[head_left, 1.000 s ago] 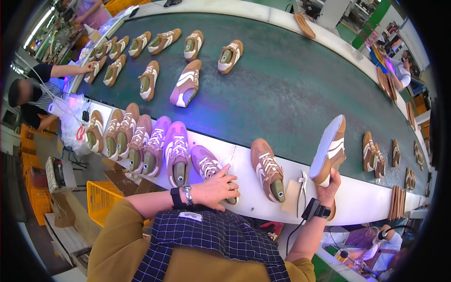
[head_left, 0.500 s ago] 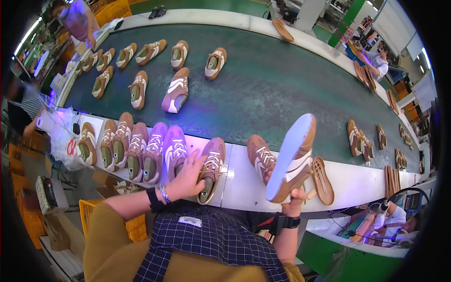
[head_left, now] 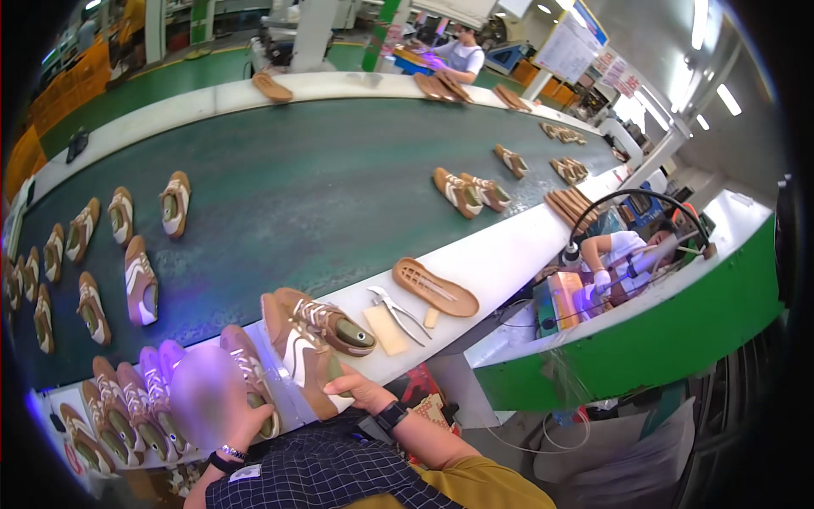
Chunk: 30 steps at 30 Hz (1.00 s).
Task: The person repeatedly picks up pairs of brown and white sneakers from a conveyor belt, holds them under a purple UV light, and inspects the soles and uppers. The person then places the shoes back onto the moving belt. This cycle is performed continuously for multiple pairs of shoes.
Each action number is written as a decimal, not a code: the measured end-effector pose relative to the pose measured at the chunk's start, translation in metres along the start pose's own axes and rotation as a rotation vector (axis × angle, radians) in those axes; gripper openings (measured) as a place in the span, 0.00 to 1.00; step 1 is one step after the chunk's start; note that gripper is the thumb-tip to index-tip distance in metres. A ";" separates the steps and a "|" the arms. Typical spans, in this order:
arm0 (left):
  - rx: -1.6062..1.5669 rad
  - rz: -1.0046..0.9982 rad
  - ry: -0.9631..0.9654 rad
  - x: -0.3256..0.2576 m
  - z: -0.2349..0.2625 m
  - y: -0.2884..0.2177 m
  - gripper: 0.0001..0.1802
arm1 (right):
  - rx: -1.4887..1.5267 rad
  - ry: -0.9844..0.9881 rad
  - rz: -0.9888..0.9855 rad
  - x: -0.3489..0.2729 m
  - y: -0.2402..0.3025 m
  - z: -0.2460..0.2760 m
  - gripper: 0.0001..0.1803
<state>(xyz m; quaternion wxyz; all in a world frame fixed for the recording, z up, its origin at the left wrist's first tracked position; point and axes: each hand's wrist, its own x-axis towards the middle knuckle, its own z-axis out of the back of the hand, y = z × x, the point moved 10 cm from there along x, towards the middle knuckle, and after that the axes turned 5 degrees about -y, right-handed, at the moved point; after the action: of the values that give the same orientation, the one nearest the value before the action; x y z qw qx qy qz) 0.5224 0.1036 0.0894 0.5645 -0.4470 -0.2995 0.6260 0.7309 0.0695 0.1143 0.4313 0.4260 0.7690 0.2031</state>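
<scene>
My right hand (head_left: 360,392) grips a brown suede sneaker (head_left: 303,360) by its heel. The white side stripes of that sneaker face me, and it is tilted at the table edge. Against it lies another brown sneaker (head_left: 326,321) with a green last inside. My left hand (head_left: 248,424) is by the heel of a sneaker (head_left: 248,373) to the left; its thumb shows, while a blurred patch hides the fingers. Further left, several laced sneakers (head_left: 110,399) stand in a row. Right of the held sneaker are metal pincers (head_left: 398,316), a tan block (head_left: 386,329) and a loose brown sole (head_left: 434,287).
A green conveyor belt (head_left: 339,187) carries several sneakers beyond the white ledge (head_left: 509,254). More soles (head_left: 570,206) are stacked along the ledge. At right stands a green-sided machine (head_left: 627,339), with a person (head_left: 619,263) behind it. Another person (head_left: 465,55) works across the belt.
The view has turned right. My right hand has brought the sneaker down from its raised, sole-out position, so its side now shows. My left hand remains by the row of sneakers.
</scene>
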 end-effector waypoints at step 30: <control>-1.372 0.074 0.156 -0.031 0.064 -0.041 0.49 | -0.241 0.195 -0.009 0.025 0.024 -0.057 0.46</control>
<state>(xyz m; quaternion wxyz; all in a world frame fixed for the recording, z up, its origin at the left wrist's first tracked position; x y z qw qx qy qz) 0.4818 0.0891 0.1588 0.1524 -0.7566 -0.5709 0.2800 0.6879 0.1068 0.1492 0.4035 0.3459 0.7791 0.3325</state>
